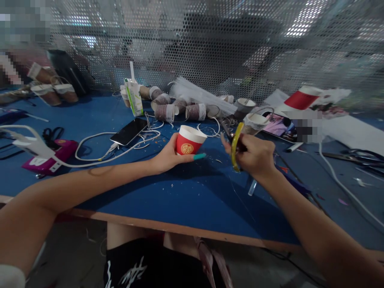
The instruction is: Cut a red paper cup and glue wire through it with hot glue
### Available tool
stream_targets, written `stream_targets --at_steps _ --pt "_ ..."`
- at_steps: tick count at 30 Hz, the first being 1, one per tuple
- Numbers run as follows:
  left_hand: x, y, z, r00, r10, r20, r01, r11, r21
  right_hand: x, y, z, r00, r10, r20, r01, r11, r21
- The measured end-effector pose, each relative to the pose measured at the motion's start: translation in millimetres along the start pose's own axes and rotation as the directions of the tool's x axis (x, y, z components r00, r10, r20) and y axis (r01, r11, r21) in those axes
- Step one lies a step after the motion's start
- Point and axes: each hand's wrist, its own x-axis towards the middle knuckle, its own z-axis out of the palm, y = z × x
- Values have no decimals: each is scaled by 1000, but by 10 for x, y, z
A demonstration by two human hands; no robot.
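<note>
"Where is the cup, and how is it held?"

"The red paper cup [187, 144] is in the left hand [166, 160], above the near part of the blue surface [186, 196]. That grip is closed round its side, with the thumb along the lower front, probably to steady it without covering the rim."

"And the right hand [256, 154]?"

"Its grip is curled round the yellow-handled scissors [236, 146], beside the cup but apart from it. I can't tell how far the blades are parted; they're dark and blurred."

"Why hold the cup tilted?"

"Its mouth leans towards the scissors, which likely keeps the rim in reach of that hand."

"What about the twine-wrapped cups [164, 113]?"

"They lie grouped behind, near a bundle of pale strips [204, 96], perhaps to leave working room in front. The black phone [129, 132] lies off to the left, plugged into a white cable [87, 165]."
</note>
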Motion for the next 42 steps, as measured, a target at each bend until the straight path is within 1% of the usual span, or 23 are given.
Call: stream_targets --at_steps 2,4,6,9,11,13,15,17,19,21,23,25,28,31,32,33,35,38,40,42 --pt "6 -14 -16 1000 21 -16 -21 1000 -16 18 -1 28 995 92 -39 -90 994 59" --pt "18 -38 -29 999 46 -19 -46 999 -19 17 3 55 989 147 -26 -144 984 102" --pt "35 -67 -39 996 90 -6 -90 996 2 1 -2 75 986 163 22 -165 976 145" --pt "62 -106 -57 982 189 17 -190 978 83 -28 -51 82 985 138 102 -156 966 204" --pt "81 -125 -75 969 249 -5 -245 956 164 -41 -111 77 979 123 162 -163 951 262" --pt "98 -138 -92 965 256 -57 -235 940 249 -47 -181 75 967 117 226 -191 921 340" --pt "106 -142 -95 971 215 -101 -172 930 325 -51 -246 78 955 121 272 -227 886 403" --pt "99 -138 -83 982 160 -101 -114 927 357 -57 -293 84 939 124 321 -266 855 445" --pt "78 -130 -61 994 101 -32 -87 950 299 -66 -315 90 915 140 378 -319 825 467" --pt "53 -122 -42 995 57 80 -70 981 182 -78 -312 95 888 170 428 -382 791 478" --pt "37 -119 -35 985 63 162 -81 991 104 -90 -290 101 870 207 447 -429 763 483" --pt "35 -119 -40 981 111 162 -128 987 99 -98 -264 108 866 227 445 -448 748 490" --pt "47 -124 -55 980 165 113 -184 965 186 -95 -242 112 868 219 445 -443 747 495" --pt "48 -124 -66 983 166 78 -181 939 293 -79 -248 107 872 199 446 -422 767 483" --pt "44 -116 -70 985 154 78 -171 937 304 -74 -250 105 874 197 445 -417 774 476" --pt "40 -103 -77 987 133 91 -154 943 295 -71 -251 104 874 200 443 -416 779 469" --pt "35 -60 -102 982 64 176 -104 968 229 -71 -244 107 870 224 440 -431 778 457" --pt "55 21 -176 939 -9 343 -33 993 116 -82 -219 118 857 272 437 -469 764 443" --pt "85 49 -232 919 -17 394 -23 995 97 -86 -208 121 856 277 436 -470 766 438" --pt "112 43 -266 918 -20 397 -23 994 103 -85 -210 117 869 270 414 -449 781 433"
